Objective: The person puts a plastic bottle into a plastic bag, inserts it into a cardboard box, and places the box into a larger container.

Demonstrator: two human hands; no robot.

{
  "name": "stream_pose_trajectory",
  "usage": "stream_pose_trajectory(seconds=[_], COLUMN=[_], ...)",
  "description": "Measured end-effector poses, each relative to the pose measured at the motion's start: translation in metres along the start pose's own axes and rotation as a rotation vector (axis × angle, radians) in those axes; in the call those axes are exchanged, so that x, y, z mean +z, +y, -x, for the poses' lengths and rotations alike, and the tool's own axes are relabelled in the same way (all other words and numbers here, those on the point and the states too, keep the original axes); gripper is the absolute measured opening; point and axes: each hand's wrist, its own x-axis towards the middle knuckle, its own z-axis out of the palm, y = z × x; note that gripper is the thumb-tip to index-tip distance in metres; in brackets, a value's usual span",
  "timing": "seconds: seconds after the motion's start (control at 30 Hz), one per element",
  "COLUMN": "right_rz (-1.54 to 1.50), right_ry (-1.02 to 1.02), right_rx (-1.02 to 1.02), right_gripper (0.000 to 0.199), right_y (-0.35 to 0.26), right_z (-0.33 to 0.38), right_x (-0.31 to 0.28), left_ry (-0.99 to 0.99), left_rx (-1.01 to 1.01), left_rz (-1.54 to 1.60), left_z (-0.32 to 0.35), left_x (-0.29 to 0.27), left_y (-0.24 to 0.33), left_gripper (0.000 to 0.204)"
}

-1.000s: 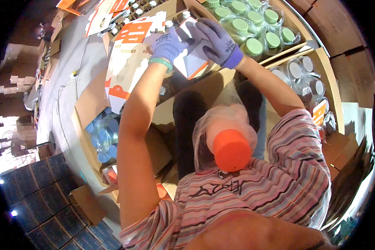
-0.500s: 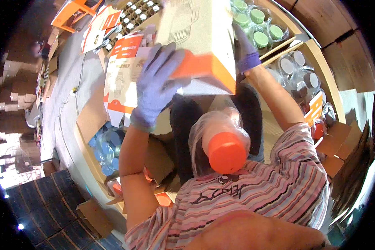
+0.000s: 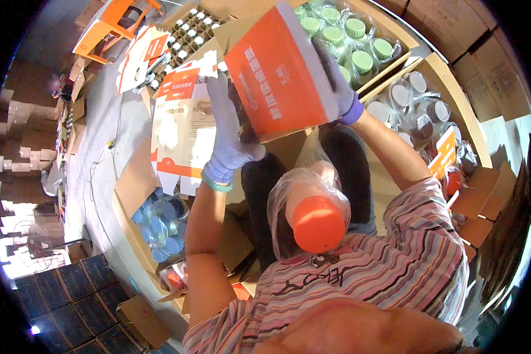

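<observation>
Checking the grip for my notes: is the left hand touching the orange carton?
Touching. The head view shows the gloved left hand pressed against the lower left edge of the orange carton, with no gap visible between them.

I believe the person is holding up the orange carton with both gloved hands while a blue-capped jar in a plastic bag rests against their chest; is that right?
Not quite: the head view shows the jar's cap is orange, not blue. The rest holds: the left hand and right hand, both gloved, hold the orange carton.

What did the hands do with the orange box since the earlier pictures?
Both gloved hands lifted the orange and white box up toward the camera and turned it, so its orange side now faces up. The left hand moved to its lower edge; the right hand keeps its grip on the far side. The orange-capped jar in its bag stayed in the lap.
</observation>
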Motion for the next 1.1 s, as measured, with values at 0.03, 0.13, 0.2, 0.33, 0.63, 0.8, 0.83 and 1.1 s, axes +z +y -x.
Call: stream_pose_trajectory(seconds=[0.03,0.13,0.2,0.33,0.63,0.8,0.83,1.1], right_rz=[0.114,0.549,0.481,0.58,0.64,0.188,0.31,0.821], right_ry=[0.012,0.037,-0.003,0.013,0.247,-0.047,-0.23,-0.383], right_rx=[0.04,0.022,0.154,0.306,0.118,0.041,-0.14,-0.192], right_gripper=[0.095,0.099,0.105,0.109,0.121,0.092,0.084,0.063], right_y=[0.009,0.017,0.02,0.051,0.056,0.042,0.034,0.012], right_z=[0.004,0.027,0.042,0.063,0.038,0.022,0.015,0.013], right_x=[0.007,0.021,0.025,0.031,0.034,0.013,0.017,0.017], left_ry=[-0.02,0.077,0.172,0.332,0.618,0.86,0.851,0.682], left_rx=[0.022,0.078,0.004,0.088,-0.045,-0.297,-0.324,-0.166], left_rz=[-0.047,-0.194,-0.158,-0.584,-0.963,0.452,0.671,0.156], left_z=[0.009,0.011,0.004,-0.002,0.009,-0.018,-0.009,0.009], left_x=[-0.002,0.01,0.015,0.022,-0.036,-0.048,-0.074,-0.005], left_y=[-0.012,-0.009,0.002,-0.003,-0.051,-0.08,-0.119,-0.078], left_gripper=[0.15,0.137,0.121,0.091,0.037,0.039,0.04,0.054])
